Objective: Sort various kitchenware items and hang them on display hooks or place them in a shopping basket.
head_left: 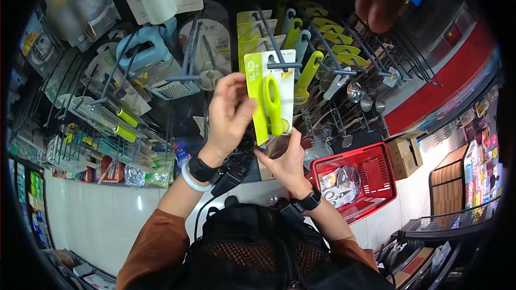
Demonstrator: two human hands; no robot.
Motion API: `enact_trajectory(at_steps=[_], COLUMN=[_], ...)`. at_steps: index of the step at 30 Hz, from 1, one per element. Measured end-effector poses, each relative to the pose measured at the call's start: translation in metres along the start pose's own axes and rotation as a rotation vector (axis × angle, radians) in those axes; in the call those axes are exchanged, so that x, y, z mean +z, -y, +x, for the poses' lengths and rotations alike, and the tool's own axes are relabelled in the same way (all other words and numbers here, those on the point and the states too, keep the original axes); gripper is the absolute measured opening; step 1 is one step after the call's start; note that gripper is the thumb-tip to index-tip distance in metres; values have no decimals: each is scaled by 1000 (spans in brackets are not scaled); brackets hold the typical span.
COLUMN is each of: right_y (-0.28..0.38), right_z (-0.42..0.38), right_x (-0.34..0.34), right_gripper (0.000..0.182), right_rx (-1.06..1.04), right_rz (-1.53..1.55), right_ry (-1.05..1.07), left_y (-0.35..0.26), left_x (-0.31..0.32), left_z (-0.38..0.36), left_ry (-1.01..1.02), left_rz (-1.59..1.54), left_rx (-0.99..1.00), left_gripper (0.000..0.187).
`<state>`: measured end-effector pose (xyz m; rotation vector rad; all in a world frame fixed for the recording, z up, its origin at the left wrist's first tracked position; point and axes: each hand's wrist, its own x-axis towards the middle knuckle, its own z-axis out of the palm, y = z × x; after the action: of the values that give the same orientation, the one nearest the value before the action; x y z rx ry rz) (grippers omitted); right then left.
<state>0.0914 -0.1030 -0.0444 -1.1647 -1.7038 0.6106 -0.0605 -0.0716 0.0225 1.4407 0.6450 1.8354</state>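
Observation:
A green-and-white carded peeler pack (286, 88) with a bright green handle hangs before me, its top at the end of a display hook (285, 65). My left hand (230, 111) is at the card's left edge, fingers curled toward the back and thumb at the front. Below, my right hand (287, 164) holds the pack's lower end between thumb and fingers. The blade end is partly hidden there. Similar green-handled tools (307, 78) hang on hooks just behind and to the right.
A red shopping basket (352, 153) with packaged utensils stands at lower right, beside a cardboard box (404, 157). Metal hooks jut out around my hands. Blue-handled graters (145, 48) hang at left; ladles and strainers (355, 91) hang at right.

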Motion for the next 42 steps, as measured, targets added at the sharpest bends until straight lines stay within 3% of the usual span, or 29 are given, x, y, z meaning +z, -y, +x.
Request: enact_trajectory(at_steps=[4, 6, 12, 15, 18, 24, 28, 30, 32, 35, 38, 42], right_y=[-2, -4, -15, -26, -52, -109, -178, -189, -229, -239, -273, -310], right_z=[8, 12, 13, 3, -11, -55, -111, -138, -179, -211, -236, -224], right_x=[7, 7, 2, -1, -17, -79, -124, -149, -170, -189, -189, -185], right_gripper=[81, 85, 90, 101, 89, 70, 57, 53, 52, 52, 57, 51], right_rx=[26, -19, 18, 36, -28, 381, 397, 623, 821, 1156, 1220, 1438], right_rz=[-17, -30, 92, 91, -14, -113, -328, -325, -449, -372, -427, -170], right_ry=[24, 58, 163, 168, 78, -1, -193, -255, -206, -181, -117, 25], left_y=[3, 11, 15, 25, 28, 45, 56, 56, 60, 60, 64, 72], left_x=[14, 10, 6, 5, 2, -13, -27, -21, -28, -31, -40, -14], left_z=[9, 13, 16, 20, 23, 24, 19, 6, -17, -57, -89, -104], left_ry=[-112, -84, -21, -101, -101, -81, -106, -159, -186, -218, -241, 24], left_rz=[27, 171, 123, 64, 112, 182, 276, 333, 368, 492, 546, 431], left_rx=[-123, -140, -240, -209, -182, -146, -151, -109, -156, -253, -351, -718], left_gripper=[49, 46, 40, 34, 29, 27, 29, 26, 28, 29, 26, 23])
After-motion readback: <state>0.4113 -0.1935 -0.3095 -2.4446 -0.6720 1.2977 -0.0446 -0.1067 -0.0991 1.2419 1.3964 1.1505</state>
